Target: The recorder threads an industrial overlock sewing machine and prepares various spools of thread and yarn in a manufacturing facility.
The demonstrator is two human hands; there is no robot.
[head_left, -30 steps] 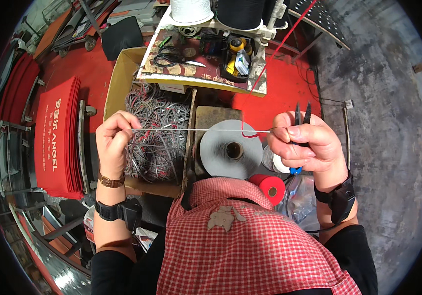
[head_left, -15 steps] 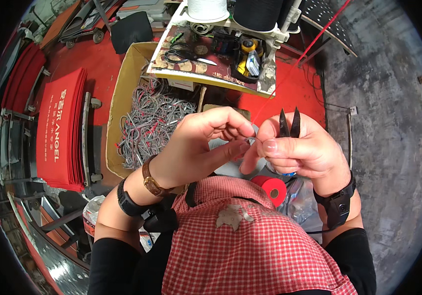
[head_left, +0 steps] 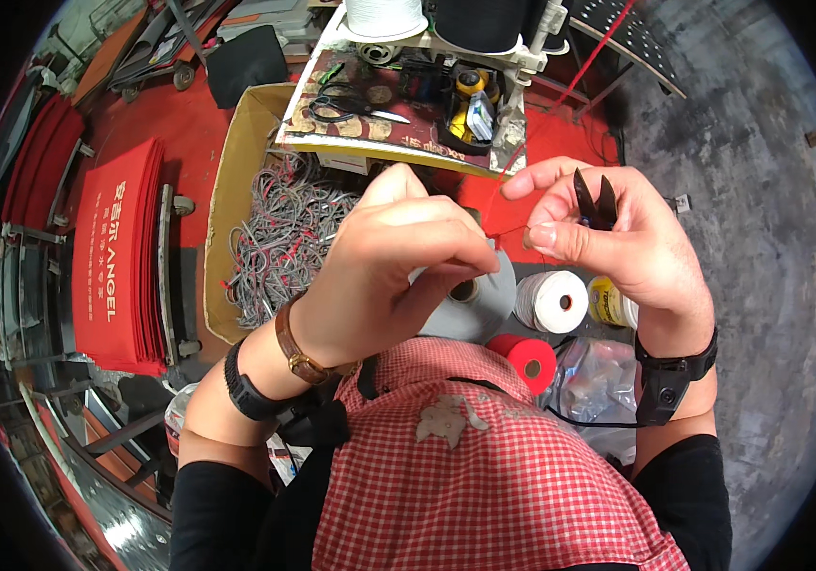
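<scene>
A thin red thread [head_left: 511, 231] runs between my two hands, in front of my chest. My left hand [head_left: 408, 247] is closed in a pinch around its end, the fingertips partly hidden. Tucked in the palm of my right hand [head_left: 608, 228] are black thread snips [head_left: 595, 198], their two pointed blades sticking up and spread apart. The thumb and a finger of that hand pinch near the thread's other side. Below the hands stand a large grey spool [head_left: 484, 305], a white spool [head_left: 552, 301] and a red spool [head_left: 525, 360].
A cardboard box [head_left: 222, 228] full of grey cords with red bits stands left of my hands. Ahead is a sewing machine table [head_left: 379, 133] with scissors [head_left: 360, 109] and thread cones [head_left: 384, 17]. Red panels [head_left: 117, 257] lean at left. A yellow-labelled tub [head_left: 609, 303] sits at right.
My hands have moved apart, the right one going right and up, and the thread between them now shows. The white spool and tub have come into sight. The view has shifted slightly.
</scene>
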